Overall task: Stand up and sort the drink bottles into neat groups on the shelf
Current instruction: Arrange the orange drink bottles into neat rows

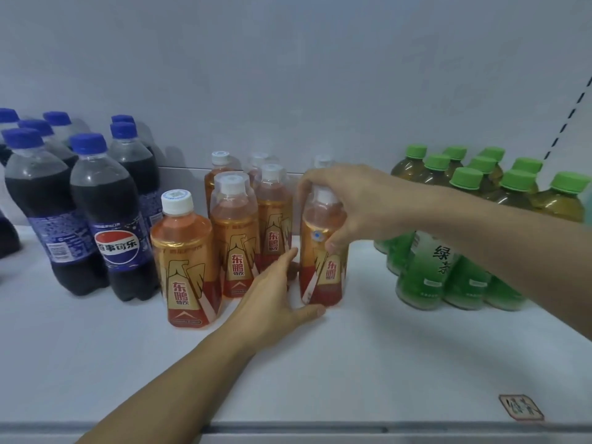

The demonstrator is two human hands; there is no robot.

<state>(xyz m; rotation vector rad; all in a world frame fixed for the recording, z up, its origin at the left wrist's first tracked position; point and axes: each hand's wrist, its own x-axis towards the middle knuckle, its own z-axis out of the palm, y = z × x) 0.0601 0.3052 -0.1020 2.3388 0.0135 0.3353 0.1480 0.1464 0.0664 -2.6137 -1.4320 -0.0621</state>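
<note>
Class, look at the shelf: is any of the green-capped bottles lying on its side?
No, every green-capped bottle in view stands upright on the shelf, grouped at the right with caps pointing up.

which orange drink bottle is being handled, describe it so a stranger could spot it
On the white shelf, find the middle cluster of orange drink bottles with white caps, between dark cola and green tea bottles. It is the rightmost one, apart from the rest, gripped from above by the right hand.

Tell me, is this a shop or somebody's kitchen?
Probably a shop shelf. Many identical drinks stand grouped by kind on a white shelf: cola bottles, orange bottles, green tea bottles. A slotted upright runs up the right wall.
</note>
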